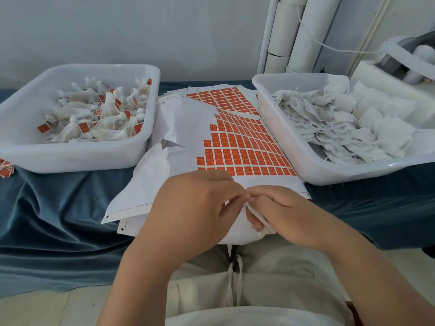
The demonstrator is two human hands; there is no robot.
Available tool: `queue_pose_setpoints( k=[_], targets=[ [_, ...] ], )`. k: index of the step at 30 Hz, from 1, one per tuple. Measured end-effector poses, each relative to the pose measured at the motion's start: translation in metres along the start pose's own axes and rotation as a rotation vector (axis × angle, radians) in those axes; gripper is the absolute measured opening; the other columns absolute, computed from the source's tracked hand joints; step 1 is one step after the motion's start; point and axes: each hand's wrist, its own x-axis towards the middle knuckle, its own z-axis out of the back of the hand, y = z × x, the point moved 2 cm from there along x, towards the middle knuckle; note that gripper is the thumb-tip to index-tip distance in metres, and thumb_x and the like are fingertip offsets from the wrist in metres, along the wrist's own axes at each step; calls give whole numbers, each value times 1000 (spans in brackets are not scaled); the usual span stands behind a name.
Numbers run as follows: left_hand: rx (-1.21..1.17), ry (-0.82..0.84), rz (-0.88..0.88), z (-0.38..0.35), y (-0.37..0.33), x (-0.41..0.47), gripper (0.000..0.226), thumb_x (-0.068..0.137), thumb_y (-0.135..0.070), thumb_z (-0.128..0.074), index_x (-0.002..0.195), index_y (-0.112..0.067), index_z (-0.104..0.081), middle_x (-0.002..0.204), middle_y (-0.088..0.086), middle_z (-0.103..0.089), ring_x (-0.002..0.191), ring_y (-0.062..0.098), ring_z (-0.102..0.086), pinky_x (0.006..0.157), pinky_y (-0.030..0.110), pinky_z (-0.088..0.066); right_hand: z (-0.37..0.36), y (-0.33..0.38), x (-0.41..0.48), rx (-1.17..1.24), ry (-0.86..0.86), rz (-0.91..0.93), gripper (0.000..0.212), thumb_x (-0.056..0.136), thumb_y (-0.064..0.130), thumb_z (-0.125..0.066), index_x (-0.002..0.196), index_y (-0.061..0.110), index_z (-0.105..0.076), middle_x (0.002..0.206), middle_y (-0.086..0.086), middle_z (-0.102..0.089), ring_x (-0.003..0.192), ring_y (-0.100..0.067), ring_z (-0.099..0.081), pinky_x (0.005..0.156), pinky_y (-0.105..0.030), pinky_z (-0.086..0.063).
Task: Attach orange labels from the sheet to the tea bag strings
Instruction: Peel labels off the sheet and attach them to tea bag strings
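The label sheet [186,128] lies in the middle, with orange labels [244,149] left on its right half and bare backing on the left. Over its near edge my left hand [195,205] and my right hand [282,208] meet fingertip to fingertip. My right hand holds a white tea bag [261,222] that hangs below its fingers. The fingers of my left hand pinch at the meeting point; whatever they hold is hidden, and no orange label shows there.
A white tub [77,158] on the left holds tea bags with orange labels. A white tub [315,170] on the right holds plain tea bags. A few loose labels [6,168] lie at the far left on the blue cloth [58,220]. White pipes [289,34] stand behind.
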Motion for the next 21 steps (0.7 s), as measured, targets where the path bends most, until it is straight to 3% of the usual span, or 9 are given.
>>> queue_pose_setpoints(
  k=[3,5,7,9,12,16,21],
  targets=[
    [-142,-107,84,1,6,0,11,93,-30,-78,83,-27,-83,79,-16,-72,73,8,-67,60,29,-53,-2,2,-2,144,117,-16,38,103,33,-38,93,27,-75,73,3,-63,77,-25,-61,92,-44,-57],
    [-315,-145,161,-1,9,1,3,90,-24,-83,86,-25,-83,80,-18,-73,75,9,-68,64,17,-49,-12,4,13,122,203,-93,43,111,16,-35,86,10,-71,66,4,-63,67,-13,-62,90,-46,-55],
    [-451,-157,252,-5,11,1,6,90,-20,-82,86,-24,-82,79,-18,-73,76,9,-68,66,8,-41,-17,5,18,138,306,-199,50,115,14,-28,78,11,-62,59,4,-61,64,-16,-57,81,-41,-49],
    [-515,-120,288,-9,12,2,10,95,-20,-76,88,-23,-82,81,-16,-73,77,9,-67,66,7,-40,-11,10,19,357,260,-11,51,112,24,-27,84,9,-67,58,7,-58,66,-18,-54,80,-34,-52],
    [-562,-122,310,-12,11,2,10,95,-21,-77,87,-24,-82,81,-18,-74,78,7,-68,64,6,-42,-1,-3,3,510,170,262,53,108,34,-28,90,21,-76,66,8,-54,72,-20,-53,89,-42,-54],
    [-565,-176,347,-13,9,1,12,87,-21,-84,83,-31,-79,80,-20,-73,77,7,-69,60,8,-43,-4,-8,13,615,152,338,49,109,35,-33,85,20,-74,66,6,-53,70,-21,-53,87,-38,-52],
    [-417,-122,115,-7,2,2,16,95,-18,-73,100,-29,-84,86,-18,-74,80,9,-69,61,11,-42,0,-10,13,777,161,340,50,108,25,-31,81,15,-71,63,7,-53,66,-18,-55,83,-34,-54]
  ],
)
